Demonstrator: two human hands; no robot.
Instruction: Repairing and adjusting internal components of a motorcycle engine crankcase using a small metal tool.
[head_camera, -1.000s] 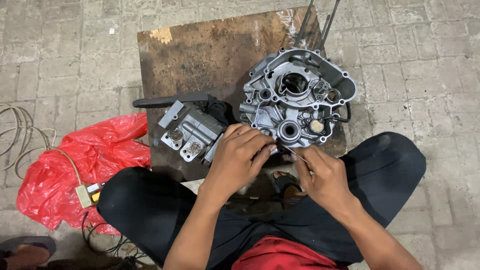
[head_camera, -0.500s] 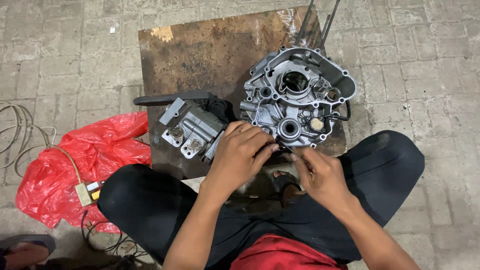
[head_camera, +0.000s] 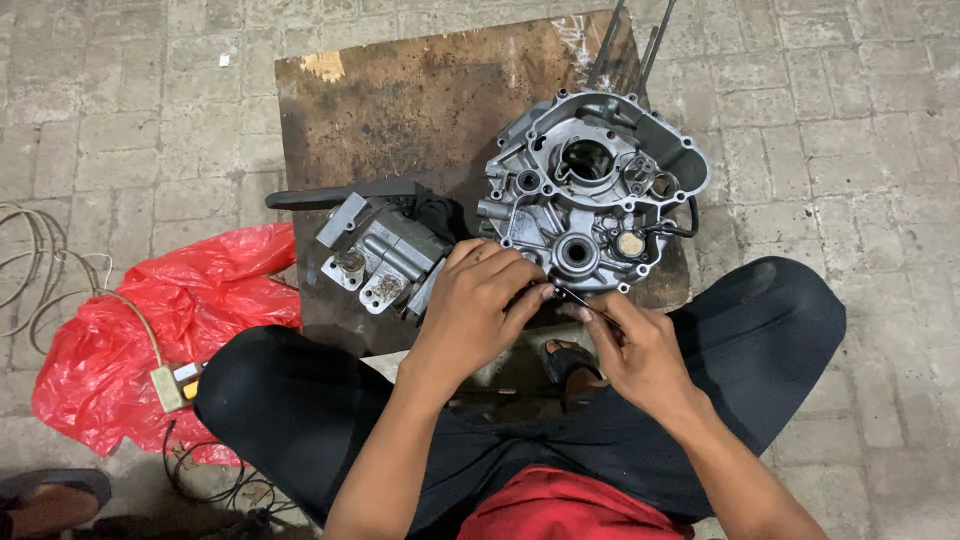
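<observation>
Now | step: I judge fine work at near edge of engine case half (head_camera: 590, 190) on rusty board (head_camera: 400, 110) | left hand (head_camera: 480, 310) fingers curled at case rim, right hand (head_camera: 635, 350) pinching thin dark tool (head_camera: 572, 296) | next: steady, precise tip placement.

Bare forearms, black trousers (head_camera: 300, 420), a red shirt (head_camera: 560, 505) and sandals (head_camera: 570, 365).
</observation>
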